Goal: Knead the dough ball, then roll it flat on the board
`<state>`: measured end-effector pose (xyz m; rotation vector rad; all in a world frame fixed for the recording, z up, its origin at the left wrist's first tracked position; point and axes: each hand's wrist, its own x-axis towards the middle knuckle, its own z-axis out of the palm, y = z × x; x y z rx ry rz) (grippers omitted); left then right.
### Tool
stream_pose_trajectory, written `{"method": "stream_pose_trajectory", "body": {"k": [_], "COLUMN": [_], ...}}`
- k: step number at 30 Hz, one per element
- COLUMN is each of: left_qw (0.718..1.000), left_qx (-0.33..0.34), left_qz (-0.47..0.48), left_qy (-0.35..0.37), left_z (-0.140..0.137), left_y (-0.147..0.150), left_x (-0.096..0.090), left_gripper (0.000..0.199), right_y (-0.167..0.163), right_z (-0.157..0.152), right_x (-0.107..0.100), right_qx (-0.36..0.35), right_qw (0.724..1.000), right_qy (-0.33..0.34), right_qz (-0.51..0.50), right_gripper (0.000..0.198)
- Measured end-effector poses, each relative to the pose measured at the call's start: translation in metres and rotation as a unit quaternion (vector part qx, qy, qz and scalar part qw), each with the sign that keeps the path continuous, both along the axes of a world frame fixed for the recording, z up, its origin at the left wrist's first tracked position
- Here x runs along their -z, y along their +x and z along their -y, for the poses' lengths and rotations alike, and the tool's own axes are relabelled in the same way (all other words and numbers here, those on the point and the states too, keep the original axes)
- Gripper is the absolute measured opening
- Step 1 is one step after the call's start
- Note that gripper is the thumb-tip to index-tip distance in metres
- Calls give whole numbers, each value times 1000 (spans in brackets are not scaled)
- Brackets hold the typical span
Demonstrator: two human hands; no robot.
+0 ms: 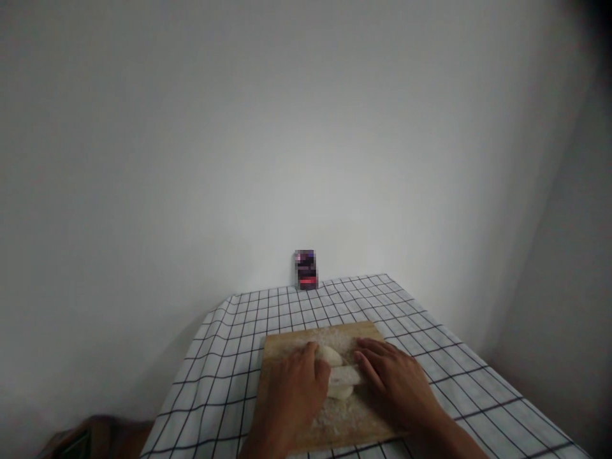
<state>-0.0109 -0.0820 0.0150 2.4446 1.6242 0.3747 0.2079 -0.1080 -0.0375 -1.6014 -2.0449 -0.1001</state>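
Observation:
A pale, floury rolling pin [346, 376] lies across a flattened piece of dough [329, 356], whose near edge shows below the pin. My left hand [299, 382] is curled over the pin's left end, its thumb beside the dough and its fingertips close to the dough's far edge. Over the right end of the pin rests my right hand [396, 380], with fingers reaching forward and bent slightly down. Both ends of the pin are hidden under the hands. Underneath is a wooden board [282, 344] dusted with flour.
A white cloth with dark grid lines [224, 363] covers the table. A small dark, pixelated object [306, 269] stands at the table's far edge against the pale wall [306, 127]. A brown item [95, 437] is partly visible low at the left.

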Motion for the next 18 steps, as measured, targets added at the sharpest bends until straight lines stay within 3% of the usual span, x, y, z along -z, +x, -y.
{"method": "stream_pose_trajectory", "body": {"k": [6,10,13,18], "left_qw": [990,969,950,932], "left_qx": [44,71,84,111], "left_qz": [58,99,140,177], "left_qy": [-120,-213,-267,-296], "left_z": [-33,-45,-47,-63], "left_y": [-11,-11,-5,-7], "left_x": [-12,-8,0,-1], "left_gripper": [25,38,48,49], "right_y": [1,3,4,4], "right_z": [3,4,8,14], "right_x": [4,7,6,3], "right_qx": [-17,-5,-52,-105], "right_qw": [1000,999,997,992], "right_qy": [2,-35,-58,-55], "right_qz": [-2,8,-5,-52], "right_gripper": [39,52,62,70]}}
